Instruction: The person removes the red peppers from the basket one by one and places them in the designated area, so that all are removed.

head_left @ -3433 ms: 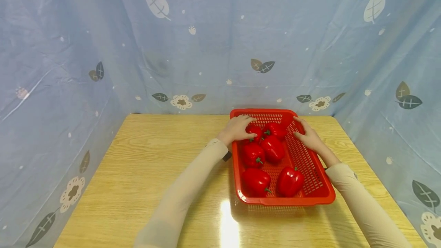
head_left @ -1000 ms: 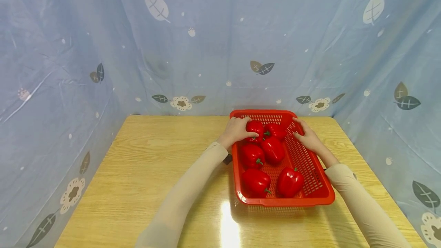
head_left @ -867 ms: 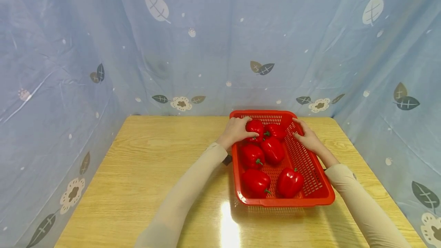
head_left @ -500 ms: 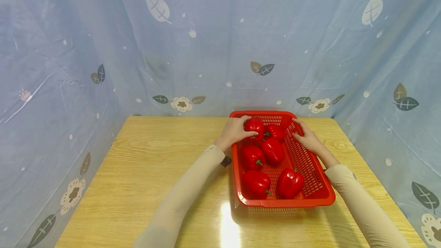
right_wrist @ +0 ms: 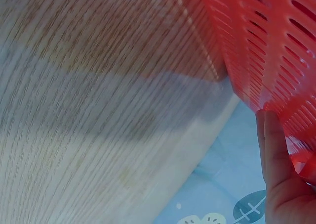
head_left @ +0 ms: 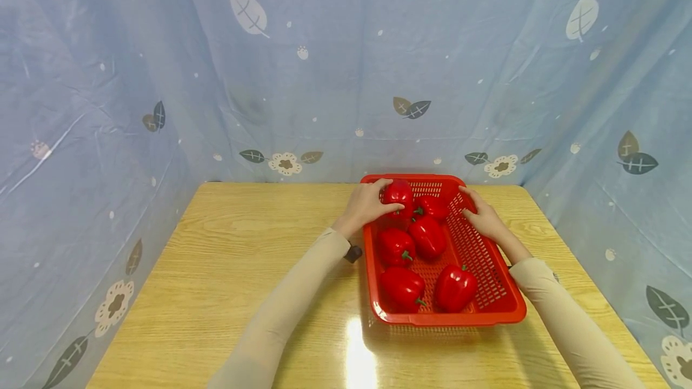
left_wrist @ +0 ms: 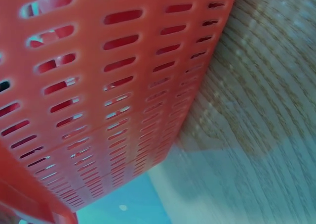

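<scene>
On one wooden counter [head_left: 243, 245], enclosed at back and sides by blue leaf-print curtain [head_left: 324, 71]: one slotted red basket [head_left: 449, 319] with six red peppers [head_left: 427, 237]. Grasped in far left corner by left hand [head_left: 365, 203], fingers curled: one pepper [head_left: 401, 191], near left wall [left_wrist: 123, 100] and three neighbouring peppers [head_left: 397, 247]. Clasped by right hand [head_left: 485, 218], fingers outside, thumb inside: right wall [head_left: 480, 251].

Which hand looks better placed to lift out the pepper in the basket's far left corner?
Likely the left hand: it grips that pepper, while the right hand holds the opposite side of the basket.
</scene>
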`<state>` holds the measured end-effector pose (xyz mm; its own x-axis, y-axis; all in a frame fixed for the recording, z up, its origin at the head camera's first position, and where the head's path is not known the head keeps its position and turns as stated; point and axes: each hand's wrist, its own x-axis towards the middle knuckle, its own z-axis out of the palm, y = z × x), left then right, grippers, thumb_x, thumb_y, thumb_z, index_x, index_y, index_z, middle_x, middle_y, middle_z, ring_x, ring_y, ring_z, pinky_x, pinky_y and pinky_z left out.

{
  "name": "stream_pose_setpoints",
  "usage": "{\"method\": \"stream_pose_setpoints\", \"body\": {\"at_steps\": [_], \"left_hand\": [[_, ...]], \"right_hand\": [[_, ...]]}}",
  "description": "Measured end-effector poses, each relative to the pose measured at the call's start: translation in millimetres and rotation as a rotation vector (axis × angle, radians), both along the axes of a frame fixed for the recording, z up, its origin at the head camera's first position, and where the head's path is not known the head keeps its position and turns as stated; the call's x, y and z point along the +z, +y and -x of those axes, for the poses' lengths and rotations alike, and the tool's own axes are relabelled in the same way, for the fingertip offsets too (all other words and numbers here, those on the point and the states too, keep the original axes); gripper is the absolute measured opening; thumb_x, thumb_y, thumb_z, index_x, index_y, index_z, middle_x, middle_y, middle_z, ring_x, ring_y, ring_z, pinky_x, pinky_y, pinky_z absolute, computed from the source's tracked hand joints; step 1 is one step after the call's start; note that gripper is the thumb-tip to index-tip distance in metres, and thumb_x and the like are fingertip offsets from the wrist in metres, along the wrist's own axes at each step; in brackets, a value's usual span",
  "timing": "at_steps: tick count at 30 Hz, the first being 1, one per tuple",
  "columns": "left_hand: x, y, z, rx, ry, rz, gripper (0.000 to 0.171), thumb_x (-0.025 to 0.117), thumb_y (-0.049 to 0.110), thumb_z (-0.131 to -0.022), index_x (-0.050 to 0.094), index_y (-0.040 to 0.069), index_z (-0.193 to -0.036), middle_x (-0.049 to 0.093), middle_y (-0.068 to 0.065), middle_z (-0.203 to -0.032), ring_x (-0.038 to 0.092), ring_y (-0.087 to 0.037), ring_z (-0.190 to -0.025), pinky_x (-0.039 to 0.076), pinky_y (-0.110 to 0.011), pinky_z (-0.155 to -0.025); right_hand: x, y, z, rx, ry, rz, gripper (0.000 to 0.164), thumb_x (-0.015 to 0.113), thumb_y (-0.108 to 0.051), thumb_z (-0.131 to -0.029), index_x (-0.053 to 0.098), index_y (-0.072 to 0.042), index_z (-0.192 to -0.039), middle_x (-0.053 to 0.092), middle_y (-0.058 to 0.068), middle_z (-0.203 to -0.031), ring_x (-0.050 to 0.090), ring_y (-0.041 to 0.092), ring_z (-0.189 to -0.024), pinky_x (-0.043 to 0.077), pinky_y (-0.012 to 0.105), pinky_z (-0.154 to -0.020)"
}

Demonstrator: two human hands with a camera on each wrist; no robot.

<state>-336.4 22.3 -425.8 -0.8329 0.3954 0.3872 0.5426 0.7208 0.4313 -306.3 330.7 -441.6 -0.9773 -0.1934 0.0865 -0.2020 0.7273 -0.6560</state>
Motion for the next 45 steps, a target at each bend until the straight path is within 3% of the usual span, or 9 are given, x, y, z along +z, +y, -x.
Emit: {"method": "stream_pose_setpoints", "body": {"at_steps": [8,12,19,21,23,27,31,38,45], "left_hand": [[1.0,-7.7,-1.3,0.014,-0.018,-0.045,0.068,0.069,0.057,-0.074,0.054,0.018,-0.128,0.067,0.003,-0.093,0.048,-0.008,-0.065,0.045,-0.021,-0.066],[-0.4,-12.5,-1.9,0.007,-0.027,-0.084,0.069,0.069,0.056,-0.074,0.053,0.018,-0.130,0.067,0.003,-0.088,0.043,-0.007,-0.058,0.044,-0.022,-0.066],[1.5,-19.6,-5.2,-0.006,-0.054,-0.153,0.071,0.069,0.055,-0.075,0.051,0.017,-0.132,0.059,0.000,-0.064,0.032,-0.010,-0.050,0.042,-0.025,-0.063],[2.4,-21.4,-5.3,-0.005,-0.057,-0.171,0.072,0.069,0.055,-0.074,0.051,0.017,-0.132,0.065,-0.001,-0.075,0.043,-0.010,-0.054,0.046,-0.026,-0.068],[2.6,-23.2,-5.0,0.001,-0.055,-0.185,0.072,0.069,0.055,-0.074,0.051,0.017,-0.132,0.069,-0.003,-0.095,0.058,-0.013,-0.071,0.050,-0.028,-0.079],[1.9,-26.6,-4.3,0.004,-0.070,-0.216,0.072,0.071,0.053,-0.074,0.051,0.017,-0.132,0.062,-0.006,-0.122,0.061,-0.018,-0.105,0.050,-0.033,-0.089],[0.9,-28.4,-4.3,-0.009,-0.082,-0.243,0.072,0.071,0.051,-0.074,0.051,0.014,-0.132,0.061,-0.006,-0.122,0.062,-0.017,-0.103,0.051,-0.031,-0.086],[1.6,-26.8,-3.3,-0.020,-0.081,-0.244,0.073,0.069,0.054,-0.075,0.050,0.014,-0.132,0.060,-0.006,-0.125,0.063,-0.018,-0.102,0.052,-0.030,-0.085],[4.6,-27.7,-4.0,-0.033,-0.092,-0.267,0.072,0.071,0.051,-0.074,0.050,0.013,-0.132,0.064,-0.008,-0.117,0.064,-0.016,-0.097,0.053,-0.028,-0.081]], "right_hand": [[0.1,-0.7,1.1,0.000,0.014,-0.015,0.057,0.042,-0.003,-0.095,0.018,-0.006,-0.147,0.037,0.036,-0.133,0.050,0.041,-0.097,0.042,0.051,-0.082],[0.7,-1.3,1.4,0.002,0.017,-0.010,0.057,0.042,-0.003,-0.095,0.018,-0.005,-0.147,0.037,0.036,-0.134,0.050,0.042,-0.100,0.041,0.052,-0.083],[1.2,-1.4,2.7,0.004,0.023,-0.013,0.058,0.042,-0.001,-0.094,0.019,-0.005,-0.147,0.032,0.035,-0.138,0.046,0.045,-0.108,0.037,0.058,-0.090],[1.1,-1.3,3.2,0.003,0.023,-0.014,0.058,0.042,-0.001,-0.094,0.019,-0.005,-0.147,0.032,0.035,-0.138,0.045,0.045,-0.109,0.037,0.058,-0.090],[1.3,-1.4,3.5,0.002,0.022,-0.015,0.058,0.042,-0.001,-0.094,0.019,-0.005,-0.147,0.031,0.035,-0.139,0.045,0.045,-0.110,0.037,0.058,-0.091],[1.8,-1.5,3.9,0.006,0.030,-0.024,0.058,0.042,0.000,-0.094,0.018,-0.004,-0.147,0.032,0.035,-0.138,0.047,0.044,-0.107,0.038,0.055,-0.087],[2.5,-1.3,3.4,0.008,0.032,-0.026,0.058,0.041,0.000,-0.094,0.018,-0.004,-0.147,0.032,0.035,-0.138,0.048,0.041,-0.099,0.039,0.050,-0.081],[2.5,-0.1,1.7,0.006,0.023,-0.010,0.058,0.042,0.000,-0.094,0.019,-0.004,-0.147,0.030,0.035,-0.139,0.045,0.046,-0.111,0.038,0.056,-0.088],[2.2,0.9,-0.2,-0.004,0.027,-0.013,0.058,0.042,0.000,-0.094,0.019,-0.004,-0.147,0.032,0.035,-0.138,0.047,0.042,-0.103,0.039,0.051,-0.083]]}}
